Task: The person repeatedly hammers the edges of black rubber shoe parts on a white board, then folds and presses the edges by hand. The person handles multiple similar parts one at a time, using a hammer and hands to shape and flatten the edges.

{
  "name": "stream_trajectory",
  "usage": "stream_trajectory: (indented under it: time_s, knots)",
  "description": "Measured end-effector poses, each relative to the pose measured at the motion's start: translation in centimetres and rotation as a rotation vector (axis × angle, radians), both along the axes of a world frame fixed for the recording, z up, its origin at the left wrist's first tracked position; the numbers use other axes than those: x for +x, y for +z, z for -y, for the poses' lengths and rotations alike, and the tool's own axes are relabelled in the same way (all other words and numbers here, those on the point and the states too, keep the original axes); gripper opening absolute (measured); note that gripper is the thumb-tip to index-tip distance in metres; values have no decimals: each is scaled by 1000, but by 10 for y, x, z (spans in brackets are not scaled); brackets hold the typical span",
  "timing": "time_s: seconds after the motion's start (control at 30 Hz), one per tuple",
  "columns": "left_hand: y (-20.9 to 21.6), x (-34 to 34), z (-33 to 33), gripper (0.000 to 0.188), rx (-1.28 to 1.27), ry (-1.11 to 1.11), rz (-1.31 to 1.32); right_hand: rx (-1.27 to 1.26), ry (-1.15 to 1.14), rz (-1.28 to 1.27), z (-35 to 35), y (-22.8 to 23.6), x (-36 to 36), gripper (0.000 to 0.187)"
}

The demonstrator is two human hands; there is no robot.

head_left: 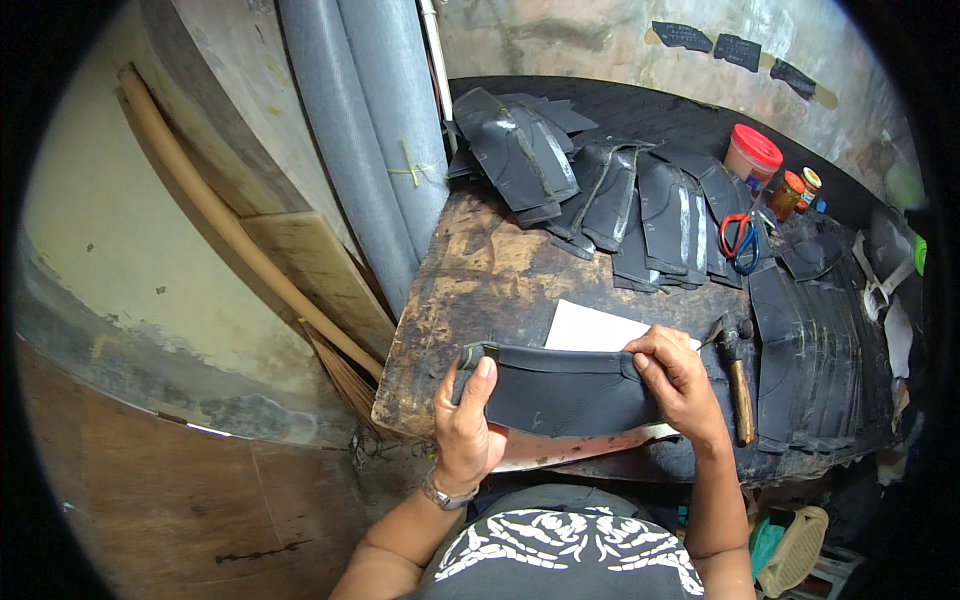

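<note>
Mid-shaping, apparently: left hand (465,425) and right hand (680,375) each clamped in a grip on the black leather piece (565,390) (hammer (738,375) at three o'clock). Next probably needs even edge pressure.

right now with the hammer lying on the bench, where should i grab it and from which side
Take the hammer by its wooden handle, near the end pointing toward you, coming down from above with the right hand, which is right beside it. The handle lies flat and bare; its metal head sits at the far end, close to the stacked dark pieces.
</note>
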State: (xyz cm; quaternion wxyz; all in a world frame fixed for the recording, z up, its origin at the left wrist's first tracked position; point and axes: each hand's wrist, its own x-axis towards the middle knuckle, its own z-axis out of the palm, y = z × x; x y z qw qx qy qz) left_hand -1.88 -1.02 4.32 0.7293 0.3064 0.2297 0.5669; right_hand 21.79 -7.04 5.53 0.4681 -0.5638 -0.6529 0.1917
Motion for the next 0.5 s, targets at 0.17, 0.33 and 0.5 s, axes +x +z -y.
stream_trajectory:
  time_s: [0.17, 0.33, 0.5]
  knots:
    - [2, 6, 6, 16, 166, 122, -162, 69, 72, 171, -7, 31, -36, 16]
    - [-5, 4, 8, 19, 393, 162, -320, 200, 100, 137, -22, 39, -71, 22]
    - [-11, -1, 4, 20, 513, 136, -399, 222, 132, 150, -28, 29, -77, 23]
